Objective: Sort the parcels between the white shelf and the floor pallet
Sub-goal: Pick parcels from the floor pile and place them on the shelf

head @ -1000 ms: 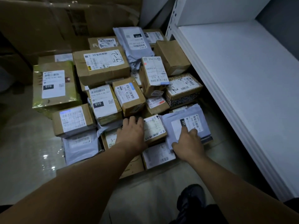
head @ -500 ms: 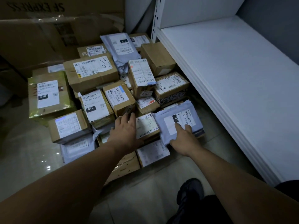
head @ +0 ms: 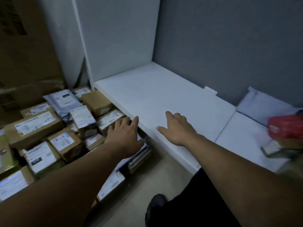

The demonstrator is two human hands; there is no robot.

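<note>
At the shelf [head: 164,95] edge, both hands [head: 124,135] [head: 177,130] extend splayed.

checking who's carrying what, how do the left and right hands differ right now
The left hand is over the floor parcels, at the edge of the white shelf; the right hand is above its top. The left hand's thumb points rightward, the right hand's leftward. Both are open, palm down, empty.

We count two bare hands, the left hand [head: 126,135] and the right hand [head: 178,130], and one black shoe [head: 155,205]. The floor pile shows at least ten brown cardboard parcels [head: 34,126], one grey poly mailer [head: 63,99] and one gold-green wrapped parcel [head: 5,154]. The white shelf [head: 164,95] carries one red package [head: 286,126] and one pale mailer [head: 262,104].
</note>
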